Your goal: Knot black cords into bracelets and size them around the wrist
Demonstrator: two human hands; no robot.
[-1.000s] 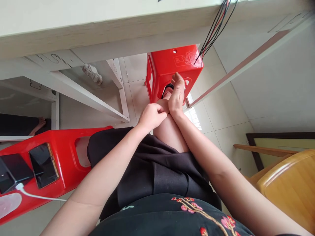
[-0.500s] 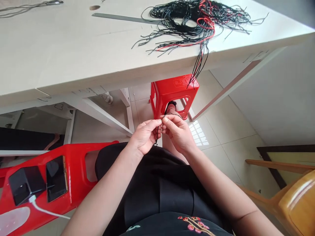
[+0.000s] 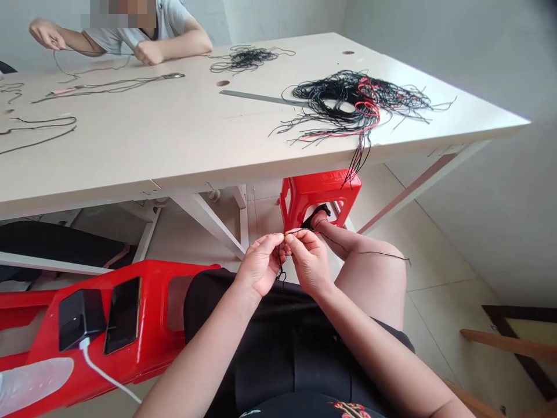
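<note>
Above my lap, my left hand (image 3: 261, 261) and my right hand (image 3: 308, 258) meet, thumbs and forefingers pinched close together on a thin black cord (image 3: 374, 253). One length of the cord trails from my right hand across my bare knee to the right. A short knotted end hangs below my left fingers. The exact spot between the fingertips is too small to make out. On the table in front lies a large bundle of black and red cords (image 3: 335, 107), some strands drooping over the edge.
The white table (image 3: 174, 139) spans the front, with a metal ruler (image 3: 261, 97) on it. Across it a person's hands (image 3: 150, 52) work with cord near a smaller cord pile (image 3: 250, 58). A red stool (image 3: 322, 183) stands underneath; another (image 3: 152, 313) at left bears a phone (image 3: 124, 313).
The view has tilted up, bringing the person across the table into sight. My right leg has swung out to the right, and the cord now lies across its knee. Both hands keep their pinch.
</note>
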